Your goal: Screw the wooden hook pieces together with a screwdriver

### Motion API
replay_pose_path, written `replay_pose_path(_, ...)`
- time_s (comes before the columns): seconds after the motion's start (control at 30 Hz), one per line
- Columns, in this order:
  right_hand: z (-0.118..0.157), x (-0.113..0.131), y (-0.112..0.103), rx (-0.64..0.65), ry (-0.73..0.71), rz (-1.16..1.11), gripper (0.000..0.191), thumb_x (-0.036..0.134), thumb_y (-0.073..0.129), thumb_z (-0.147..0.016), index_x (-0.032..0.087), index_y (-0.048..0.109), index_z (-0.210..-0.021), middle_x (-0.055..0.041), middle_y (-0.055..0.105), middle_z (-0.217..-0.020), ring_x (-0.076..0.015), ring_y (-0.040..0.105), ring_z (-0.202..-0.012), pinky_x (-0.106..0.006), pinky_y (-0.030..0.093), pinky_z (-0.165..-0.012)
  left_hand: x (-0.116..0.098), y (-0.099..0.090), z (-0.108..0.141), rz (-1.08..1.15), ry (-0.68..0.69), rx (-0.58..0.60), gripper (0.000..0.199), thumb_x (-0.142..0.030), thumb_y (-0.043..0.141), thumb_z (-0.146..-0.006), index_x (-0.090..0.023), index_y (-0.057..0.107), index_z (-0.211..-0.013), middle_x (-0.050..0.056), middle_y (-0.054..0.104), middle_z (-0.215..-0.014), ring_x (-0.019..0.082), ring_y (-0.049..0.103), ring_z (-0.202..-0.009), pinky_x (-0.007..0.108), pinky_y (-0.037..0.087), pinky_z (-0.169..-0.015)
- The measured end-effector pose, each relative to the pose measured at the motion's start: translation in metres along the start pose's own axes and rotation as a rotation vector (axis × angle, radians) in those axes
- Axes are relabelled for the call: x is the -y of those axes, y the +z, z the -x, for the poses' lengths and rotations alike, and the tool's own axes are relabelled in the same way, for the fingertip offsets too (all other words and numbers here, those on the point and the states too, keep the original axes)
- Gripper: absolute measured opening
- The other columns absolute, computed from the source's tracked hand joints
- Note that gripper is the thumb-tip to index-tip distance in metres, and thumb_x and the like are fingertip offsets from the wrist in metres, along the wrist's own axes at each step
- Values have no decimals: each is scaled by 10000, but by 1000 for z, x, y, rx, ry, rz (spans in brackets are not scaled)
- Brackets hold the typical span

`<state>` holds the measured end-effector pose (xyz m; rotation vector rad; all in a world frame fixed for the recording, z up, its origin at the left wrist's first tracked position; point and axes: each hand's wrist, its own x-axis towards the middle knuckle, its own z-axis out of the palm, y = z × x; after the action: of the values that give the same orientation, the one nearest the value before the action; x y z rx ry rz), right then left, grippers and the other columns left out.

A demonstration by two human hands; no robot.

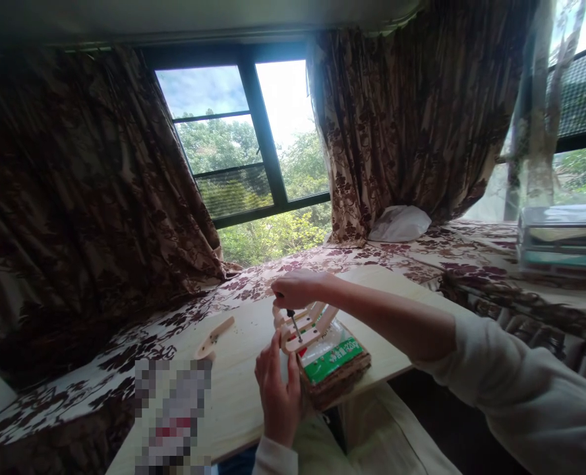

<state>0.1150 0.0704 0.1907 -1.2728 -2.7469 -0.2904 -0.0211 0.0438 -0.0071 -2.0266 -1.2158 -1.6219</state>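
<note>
My right hand point(300, 289) is closed around the dark handle of a screwdriver point(295, 324), held upright with its shaft pointing down. The tip meets a pale curved wooden piece point(311, 339) at a dark hole or screw head; which one I cannot tell. My left hand point(279, 389) grips the near rounded end of that piece between thumb and fingers. More such wooden pieces stand side by side just behind it, partly hidden by my right hand. Beneath them is a plastic-wrapped brown block with a green label point(335, 361).
A loose curved wooden piece point(215, 338) lies on the pale board point(243, 369), with small dark bits on it. A blurred-out patch point(174, 415) covers something at the front left. Behind are patterned cloth point(253, 282), a white bag point(400, 223) and a clear drawer box point(564, 237).
</note>
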Motion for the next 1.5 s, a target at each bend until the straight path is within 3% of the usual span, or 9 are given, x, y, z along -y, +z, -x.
replay_pose_path(0.17,3,-2,-11,69,-54,-24,274,319,518,-780,177,694,-934,-75,708,-891,-171,603,-704,-241,342,-492,4,-5,-5,-53,0,-22,450,-248,476,-878,-197,391,-1318,99,577,-1143,209,524,-1046,390,424,-895)
replay_pose_path(0.3,7,-4,-8,37,-93,-15,261,251,480,-799,177,680,-950,-77,701,-930,-164,596,-720,-248,329,-504,-9,-25,-8,-106,19,-64,399,-242,489,-865,-160,464,-1255,118,574,-1122,230,506,-1060,418,396,-921)
replay_pose_path(0.5,4,-7,5,9,-9,-15,307,283,426,-836,163,660,-994,-114,687,-972,-196,603,-768,-265,337,-522,-42,-46,-3,-180,171,81,283,-231,486,-857,-150,563,-1118,91,595,-1155,198,508,-1082,351,417,-924)
replay_pose_path(0.67,5,-3,-9,68,-17,-15,308,351,500,-807,160,677,-971,-93,700,-922,-188,601,-718,-253,325,-484,-46,-41,9,-435,172,367,483,-451,452,-856,-157,524,-1231,117,566,-1246,248,574,-1002,366,503,-730)
replay_pose_path(0.73,6,0,-14,85,-71,-5,282,325,540,-782,173,678,-974,-73,703,-916,-169,594,-711,-243,324,-490,-47,-39,13,-469,151,458,529,-497,439,-848,-177,506,-1264,120,538,-1284,257,577,-1017,373,504,-743)
replay_pose_path(0.83,5,3,-15,85,-109,9,256,236,513,-791,171,675,-979,-72,700,-942,-161,594,-745,-241,326,-511,-55,-39,13,-477,68,497,552,-479,484,-818,-177,497,-1279,134,510,-1309,277,553,-1053,409,477,-815)
replay_pose_path(1.03,-3,2,-1,61,16,-9,290,267,462,-841,143,661,-1011,-121,686,-963,-198,607,-780,-255,331,-514,-73,-39,2,-449,-43,545,486,-309,577,-762,-172,536,-1226,114,460,-1351,271,499,-1080,403,440,-876)
replay_pose_path(1.23,-2,-3,-8,100,34,-19,301,343,519,-831,140,671,-994,-107,691,-933,-190,604,-752,-249,340,-506,-62,-29,11,-480,8,415,674,-334,605,-725,-110,413,-1331,153,433,-1366,276,512,-1069,364,467,-844)
replay_pose_path(1.5,5,-5,-11,67,-75,-15,253,246,475,-838,169,679,-966,-74,701,-903,-153,585,-724,-241,327,-527,-74,-32,-7,-562,-66,700,661,-347,561,-760,-132,386,-1361,139,254,-1479,264,593,-963,372,502,-793)
